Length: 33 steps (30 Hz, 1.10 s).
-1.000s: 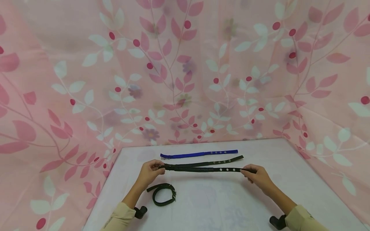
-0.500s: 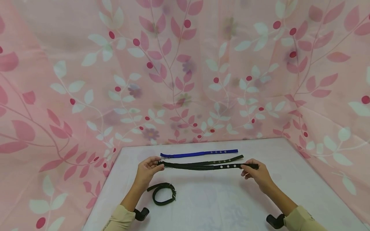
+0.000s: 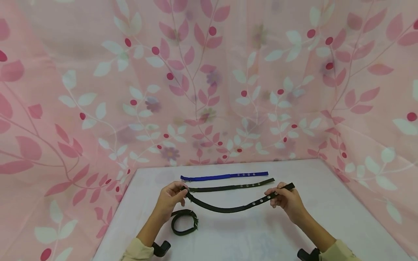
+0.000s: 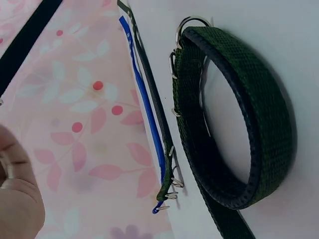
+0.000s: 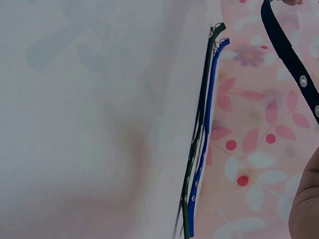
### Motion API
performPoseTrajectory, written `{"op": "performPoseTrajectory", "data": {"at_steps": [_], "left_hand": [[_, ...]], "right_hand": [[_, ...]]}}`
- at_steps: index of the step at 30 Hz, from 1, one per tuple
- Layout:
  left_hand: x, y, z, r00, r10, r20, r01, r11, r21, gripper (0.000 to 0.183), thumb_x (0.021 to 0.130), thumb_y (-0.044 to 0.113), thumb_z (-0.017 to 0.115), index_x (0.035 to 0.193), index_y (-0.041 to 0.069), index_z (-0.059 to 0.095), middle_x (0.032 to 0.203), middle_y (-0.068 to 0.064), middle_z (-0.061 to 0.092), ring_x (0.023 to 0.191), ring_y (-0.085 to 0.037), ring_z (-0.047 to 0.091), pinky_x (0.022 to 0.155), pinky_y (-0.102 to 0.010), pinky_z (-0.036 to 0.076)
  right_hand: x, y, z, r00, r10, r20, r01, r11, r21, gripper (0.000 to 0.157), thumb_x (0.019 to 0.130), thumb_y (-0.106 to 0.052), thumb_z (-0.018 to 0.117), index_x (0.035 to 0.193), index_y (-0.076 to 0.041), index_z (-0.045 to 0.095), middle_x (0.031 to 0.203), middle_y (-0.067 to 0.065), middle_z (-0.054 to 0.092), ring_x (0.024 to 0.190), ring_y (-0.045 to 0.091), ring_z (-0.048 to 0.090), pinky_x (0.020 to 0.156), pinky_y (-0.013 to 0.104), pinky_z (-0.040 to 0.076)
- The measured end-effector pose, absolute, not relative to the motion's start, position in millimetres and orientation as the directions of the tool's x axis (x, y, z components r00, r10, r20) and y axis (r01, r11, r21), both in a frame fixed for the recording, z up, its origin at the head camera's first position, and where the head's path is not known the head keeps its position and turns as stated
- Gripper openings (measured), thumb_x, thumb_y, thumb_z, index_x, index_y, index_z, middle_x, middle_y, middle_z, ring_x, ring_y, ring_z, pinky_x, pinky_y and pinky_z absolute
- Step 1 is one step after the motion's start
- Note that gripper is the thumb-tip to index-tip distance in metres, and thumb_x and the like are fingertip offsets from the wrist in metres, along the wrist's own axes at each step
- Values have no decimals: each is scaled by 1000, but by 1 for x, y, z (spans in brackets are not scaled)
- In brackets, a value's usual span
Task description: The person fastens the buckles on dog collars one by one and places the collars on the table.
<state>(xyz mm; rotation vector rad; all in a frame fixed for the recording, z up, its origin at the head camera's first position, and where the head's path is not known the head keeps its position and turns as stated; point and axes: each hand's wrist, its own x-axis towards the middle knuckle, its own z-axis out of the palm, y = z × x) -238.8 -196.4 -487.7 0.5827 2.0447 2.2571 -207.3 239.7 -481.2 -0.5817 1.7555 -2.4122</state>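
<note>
A dark collar (image 3: 225,210) with metal eyelets hangs in a sagging curve between both hands, above the table. My left hand (image 3: 169,199) pinches its left end; my right hand (image 3: 287,203) pinches the eyelet end, whose tip sticks out past the fingers. Behind it, a dark green collar (image 3: 218,189) lies stretched out on the table. Farther back, parallel to that, is a blue collar (image 3: 209,178). A buckled green collar (image 4: 271,114), curled into a ring with its tail sticking out, rests below the left hand. The wrist views show only part of each hand.
A white-covered table (image 3: 248,239) lies under everything. Pink floral cloth (image 3: 209,90) rises along its back and both sides. A dark wrist-worn device (image 3: 161,249) shows at the left sleeve, another (image 3: 308,255) at the right.
The held collar was nearly straight and overlapped the green one in view; now it sags well below it. The hands have drawn slightly closer together and still grip both ends.
</note>
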Motion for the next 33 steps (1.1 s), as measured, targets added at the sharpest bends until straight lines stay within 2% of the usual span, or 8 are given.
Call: {"op": "performPoseTrajectory", "data": {"at_steps": [3, 7, 13, 17, 23, 27, 29, 33], "left_hand": [[-234, -194, -486, -910, 327, 255, 206, -179, 962, 9, 100, 6, 56, 108, 2, 56, 96, 2, 72, 63, -7, 60, 49, -20, 50], [-226, -190, -486, -882, 387, 268, 182, -245, 952, 14, 104, 7, 48, 115, -1, 53, 101, -1, 75, 64, -9, 68, 56, -23, 56], [-225, -185, -484, -848, 429, 311, 177, -322, 930, 29, 103, -1, 45, 130, 3, 54, 114, -9, 70, 83, -15, 74, 76, -34, 60], [-228, -185, -482, -834, 430, 345, 175, -387, 905, 35, 103, -4, 42, 136, 2, 51, 121, -12, 67, 92, -17, 73, 83, -35, 58], [-227, -185, -482, -846, 408, 343, 167, -407, 898, 29, 104, -2, 42, 129, 2, 56, 117, -7, 70, 86, -14, 73, 79, -33, 59], [-225, -181, -480, -885, 364, 291, 154, -361, 920, 24, 103, 2, 46, 121, 7, 62, 109, -2, 73, 78, -11, 71, 73, -31, 60], [-225, -179, -478, -912, 321, 257, 147, -329, 933, 21, 102, 6, 51, 117, 11, 65, 103, 0, 74, 74, -10, 69, 70, -29, 60], [-224, -172, -477, -954, 226, 198, 132, -278, 952, 15, 100, 13, 59, 108, 15, 71, 92, 3, 74, 73, -10, 66, 69, -26, 58]], "right_hand": [[-205, 236, -482, -942, -262, 208, -128, -290, -948, 17, 106, -8, 37, 92, -6, 45, 91, 5, 74, 61, 12, 65, 59, 25, 54], [-203, 233, -489, -958, -229, 171, -118, -230, -966, 4, 103, -7, 49, 101, -4, 46, 89, 1, 72, 65, 10, 66, 62, 24, 56], [-207, 229, -490, -976, -165, 144, -121, -141, -983, 25, 97, -3, 60, 113, 2, 43, 93, -2, 74, 71, 8, 69, 68, 25, 59], [-209, 227, -485, -990, -87, 113, -104, -98, -990, 35, 95, -9, 65, 123, 6, 50, 98, -1, 76, 75, 8, 70, 71, 25, 59], [-203, 218, -479, -988, -61, 138, -145, 116, -983, 38, 94, -20, 68, 123, 5, 63, 101, -3, 76, 88, 7, 68, 75, 23, 56], [-200, 213, -477, -980, -80, 182, -191, 134, -972, 38, 96, -19, 66, 124, 6, 62, 104, 0, 74, 100, 6, 67, 87, 17, 52], [-199, 212, -477, -970, -112, 217, -230, 120, -966, 35, 97, -16, 64, 123, 7, 61, 101, 4, 72, 97, 7, 68, 88, 18, 53], [-200, 209, -478, -927, -218, 305, -327, 74, -942, 30, 100, -8, 57, 123, 11, 55, 92, 12, 64, 86, 16, 71, 81, 30, 59]]}}
